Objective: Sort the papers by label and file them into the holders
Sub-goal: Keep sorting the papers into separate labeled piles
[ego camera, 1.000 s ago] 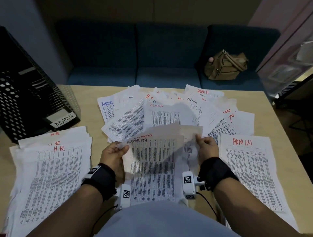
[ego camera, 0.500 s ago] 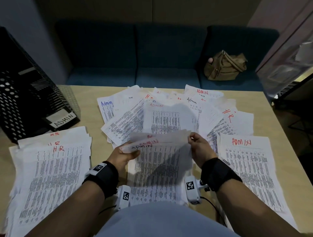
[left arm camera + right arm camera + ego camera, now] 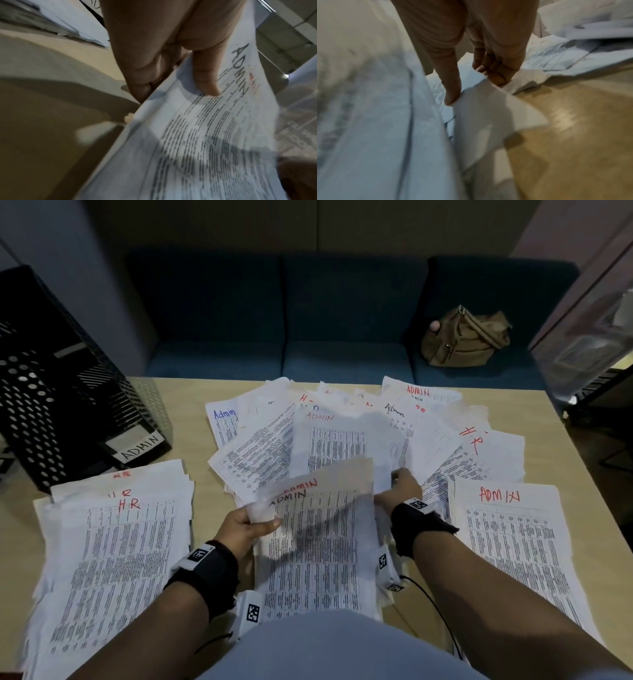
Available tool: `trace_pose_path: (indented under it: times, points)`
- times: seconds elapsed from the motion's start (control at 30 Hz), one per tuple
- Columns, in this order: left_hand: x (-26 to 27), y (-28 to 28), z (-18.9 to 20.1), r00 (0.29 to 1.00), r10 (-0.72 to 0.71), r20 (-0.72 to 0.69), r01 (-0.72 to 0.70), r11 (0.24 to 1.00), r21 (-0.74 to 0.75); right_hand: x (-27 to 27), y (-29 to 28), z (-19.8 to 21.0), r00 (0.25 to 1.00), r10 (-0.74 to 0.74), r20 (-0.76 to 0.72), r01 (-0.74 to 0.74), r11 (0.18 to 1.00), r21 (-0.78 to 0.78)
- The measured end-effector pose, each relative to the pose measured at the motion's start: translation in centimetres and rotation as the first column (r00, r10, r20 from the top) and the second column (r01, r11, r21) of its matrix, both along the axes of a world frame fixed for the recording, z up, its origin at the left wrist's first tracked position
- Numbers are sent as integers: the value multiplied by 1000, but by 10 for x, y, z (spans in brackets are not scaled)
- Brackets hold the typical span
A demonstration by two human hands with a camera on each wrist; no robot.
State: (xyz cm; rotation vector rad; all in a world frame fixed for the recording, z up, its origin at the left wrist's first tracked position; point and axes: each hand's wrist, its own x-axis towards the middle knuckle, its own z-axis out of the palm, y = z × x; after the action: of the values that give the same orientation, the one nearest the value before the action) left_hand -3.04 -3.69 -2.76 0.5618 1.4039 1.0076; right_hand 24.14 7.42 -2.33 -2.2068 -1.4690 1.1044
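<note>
My left hand [image 3: 263,520] grips the top left corner of a few sheets marked ADMIN [image 3: 318,508], thumb on top, and holds that end raised over the table's near middle. The left wrist view shows the thumb [image 3: 205,81] pressed on the ADMIN sheet [image 3: 214,121]. My right hand [image 3: 399,479] reaches past the sheets' right edge into the loose pile of papers [image 3: 342,433]. In the right wrist view my right hand [image 3: 474,88] pinches the edge of a white sheet [image 3: 488,115]. Its label is hidden.
An HR stack [image 3: 113,559] lies at the near left and an ADMIN stack [image 3: 513,542] at the near right. A black mesh holder labelled ADMIN [image 3: 51,405] stands at the far left of the table [image 3: 582,474]. A tan bag [image 3: 466,337] sits on the sofa beyond.
My right hand has left the ADMIN sheets' top right corner and moved right into the loose pile, where it pinches a sheet. The left hand still holds the ADMIN sheets.
</note>
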Motion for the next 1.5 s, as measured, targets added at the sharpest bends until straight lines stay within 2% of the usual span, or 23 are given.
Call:
trace_pose_path:
  times: [0.07, 0.13, 0.2, 0.27, 0.37, 0.47, 0.63, 0.7, 0.8, 0.87, 0.93, 1.03, 1.07, 1.17, 1.2, 1.3, 1.37, 1.43, 1.5]
  points:
    - [3, -4, 0, 1000, 11, -14, -12, 1000, -22, 2, -3, -3, 999, -11, 32, 10, 999, 33]
    - [3, -5, 0, 999, 36, -5, -36, 999, -16, 6, -6, -4, 996, -82, 39, 77, 990, 122]
    - [3, -3, 3, 997, 72, 25, -72, 997, -8, 13, -15, -1, 984, -169, -48, 175, 960, 218]
    - [3, 1, 9, 992, 110, 67, -111, 994, 14, 22, -25, 1, 965, -169, -200, 218, 941, 257]
    - [6, 9, 13, 985, 142, 101, -146, 989, 37, 35, -42, -2, 927, -38, -373, 116, 976, 187]
    - [8, 17, 12, 982, 171, 79, -175, 984, 42, 42, -58, -11, 901, 42, -431, 2, 995, 100]
    - [10, 24, 17, 993, 114, 18, -115, 990, 78, 27, -73, 3, 935, 259, -243, -238, 965, 111]
    - [9, 24, 17, 992, 125, -25, -123, 988, 94, 24, -70, 9, 893, 274, -359, -256, 962, 97]
    - [11, 21, 20, 981, 180, -71, -171, 979, 111, 20, -65, 17, 740, 262, -620, -311, 950, 30]
    - [17, 21, 27, 971, 231, -66, -224, 969, 99, 11, -65, 24, 673, 197, -712, -288, 958, -7]
    - [20, 22, 33, 962, 269, -44, -267, 962, 57, -1, -69, 35, 722, 229, -653, -289, 957, 16]
    - [13, 28, 31, 955, 297, -17, -296, 954, 47, -8, -75, 45, 817, 336, -468, -336, 938, 87]
    - [10, 29, 29, 953, 302, -21, -301, 952, 47, -7, -78, 48, 823, 328, -463, -324, 942, 91]
    - [22, 28, 36, 973, 227, -47, -220, 967, 132, -7, -85, 58, 736, 214, -642, -213, 974, 82]
    - [30, 28, 38, 980, 190, -54, -178, 969, 170, -8, -87, 58, 751, 164, -640, -140, 986, 89]
    - [54, 37, 48, 988, 146, -46, -136, 977, 165, 11, -74, 57, 902, -83, -424, 173, 969, 178]
    - [62, 49, 45, 986, 161, -53, -151, 976, 154, 44, -58, 61, 913, -215, -347, 295, 935, 195]
    - [63, 62, 36, 972, 148, -184, -120, 981, 154, 90, -44, 70, 901, -293, -321, 363, 913, 185]
    - [62, 71, 25, 920, 98, -379, -62, 992, 107, 138, -37, 80, 917, -335, -215, 377, 904, 203]
